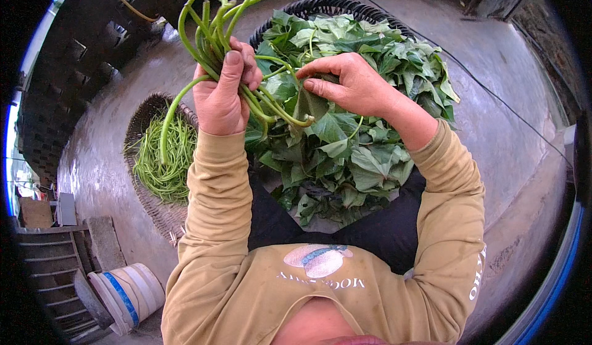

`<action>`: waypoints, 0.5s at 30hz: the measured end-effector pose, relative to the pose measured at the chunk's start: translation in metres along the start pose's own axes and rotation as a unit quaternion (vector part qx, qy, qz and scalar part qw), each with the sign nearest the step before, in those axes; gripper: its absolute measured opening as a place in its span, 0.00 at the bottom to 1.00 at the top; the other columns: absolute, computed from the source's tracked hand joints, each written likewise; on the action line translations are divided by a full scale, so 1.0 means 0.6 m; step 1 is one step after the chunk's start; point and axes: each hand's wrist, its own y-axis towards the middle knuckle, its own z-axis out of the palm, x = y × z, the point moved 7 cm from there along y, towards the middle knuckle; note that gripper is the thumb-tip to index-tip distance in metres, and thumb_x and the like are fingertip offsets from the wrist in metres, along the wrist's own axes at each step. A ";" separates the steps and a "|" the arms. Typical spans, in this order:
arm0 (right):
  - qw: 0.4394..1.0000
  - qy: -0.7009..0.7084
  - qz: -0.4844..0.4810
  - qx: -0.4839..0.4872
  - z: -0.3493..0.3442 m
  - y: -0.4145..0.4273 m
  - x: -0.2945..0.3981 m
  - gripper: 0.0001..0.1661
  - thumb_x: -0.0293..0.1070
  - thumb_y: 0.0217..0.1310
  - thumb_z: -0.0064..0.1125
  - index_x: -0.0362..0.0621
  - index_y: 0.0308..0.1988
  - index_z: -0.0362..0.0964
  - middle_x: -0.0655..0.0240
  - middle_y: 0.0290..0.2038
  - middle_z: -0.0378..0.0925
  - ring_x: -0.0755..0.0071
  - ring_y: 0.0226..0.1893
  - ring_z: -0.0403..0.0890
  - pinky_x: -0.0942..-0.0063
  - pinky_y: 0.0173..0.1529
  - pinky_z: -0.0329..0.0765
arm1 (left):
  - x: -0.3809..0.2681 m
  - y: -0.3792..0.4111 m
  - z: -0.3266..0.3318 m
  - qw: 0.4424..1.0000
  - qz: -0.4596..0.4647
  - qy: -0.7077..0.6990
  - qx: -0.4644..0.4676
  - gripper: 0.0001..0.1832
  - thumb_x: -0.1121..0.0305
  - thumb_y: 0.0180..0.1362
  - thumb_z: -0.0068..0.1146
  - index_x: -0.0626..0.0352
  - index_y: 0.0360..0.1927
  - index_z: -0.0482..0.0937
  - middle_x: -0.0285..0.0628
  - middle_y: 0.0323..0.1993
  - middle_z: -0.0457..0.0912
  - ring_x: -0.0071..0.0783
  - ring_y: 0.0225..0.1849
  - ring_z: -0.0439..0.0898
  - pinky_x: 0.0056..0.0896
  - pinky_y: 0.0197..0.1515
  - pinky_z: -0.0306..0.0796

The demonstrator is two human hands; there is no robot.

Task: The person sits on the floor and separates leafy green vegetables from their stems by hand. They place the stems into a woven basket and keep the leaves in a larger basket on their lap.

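Observation:
A bunch of thick green leaf stalks (208, 44) is gripped in my left hand (224, 90), their ends poking out above and below the fist. Beside it, my right hand (349, 83) has thumb and fingers closed on a dark green leaf (312, 102), close to the stalks' lower ends. Under both hands, a large heap of broad green leaves (370, 160) fills a dark woven basket (330, 3). To the left, a flatter woven basket (159, 220) holds a pile of thin green stems (164, 160).
A white bucket with a blue band (129, 294) lies tipped at the lower left, near a slatted rack (51, 271) and a concrete block (105, 241). A dark cable (485, 86) runs across the concrete floor on the right. An openwork wall (69, 72) stands at the left.

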 end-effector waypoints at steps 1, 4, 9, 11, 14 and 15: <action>1.000 0.019 0.006 0.003 0.002 0.000 -0.002 0.13 0.32 0.56 0.56 0.37 0.40 0.74 0.66 0.31 0.78 0.80 0.32 0.75 0.79 0.39 0.72 | 0.000 0.000 0.001 1.000 0.003 0.008 0.003 0.09 0.71 0.58 0.51 0.62 0.40 0.69 0.39 0.29 0.70 0.19 0.23 0.65 0.19 0.25 0.62; 0.998 0.056 0.010 0.003 0.012 -0.001 -0.007 0.11 0.32 0.56 0.55 0.37 0.38 0.74 0.66 0.29 0.78 0.80 0.30 0.75 0.78 0.36 0.72 | 0.001 0.001 0.003 0.999 0.009 0.036 0.009 0.09 0.71 0.57 0.52 0.62 0.40 0.69 0.39 0.29 0.71 0.19 0.23 0.65 0.18 0.24 0.62; 0.990 -0.107 0.026 -0.091 -0.007 0.000 -0.003 0.13 0.38 0.49 0.52 0.40 0.30 0.75 0.56 0.28 0.76 0.53 0.30 0.77 0.63 0.34 0.73 | 0.006 0.000 -0.004 0.999 0.009 0.048 -0.013 0.09 0.71 0.58 0.52 0.62 0.39 0.68 0.39 0.28 0.71 0.19 0.22 0.65 0.18 0.24 0.62; 0.969 -0.187 0.013 -0.163 -0.029 0.001 0.004 0.13 0.38 0.49 0.51 0.40 0.28 0.75 0.57 0.25 0.76 0.53 0.28 0.77 0.62 0.33 0.72 | 0.007 -0.001 -0.006 0.998 0.015 0.054 -0.029 0.08 0.71 0.58 0.51 0.61 0.39 0.68 0.39 0.27 0.71 0.20 0.22 0.65 0.19 0.24 0.62; 0.947 0.059 0.013 -0.314 -0.088 0.005 -0.034 0.10 0.31 0.49 0.49 0.37 0.21 0.73 0.66 0.16 0.72 0.75 0.18 0.69 0.77 0.24 0.67 | 0.003 -0.001 -0.008 0.996 0.055 0.057 -0.046 0.07 0.71 0.58 0.50 0.59 0.39 0.69 0.38 0.25 0.72 0.21 0.21 0.65 0.20 0.23 0.62; 0.925 0.141 0.026 -0.353 -0.120 -0.002 -0.064 0.11 0.30 0.50 0.49 0.37 0.20 0.73 0.73 0.17 0.70 0.82 0.19 0.66 0.79 0.24 0.65 | -0.010 0.001 -0.012 0.994 0.080 0.055 -0.058 0.07 0.71 0.59 0.50 0.58 0.40 0.69 0.37 0.25 0.72 0.21 0.22 0.65 0.20 0.23 0.62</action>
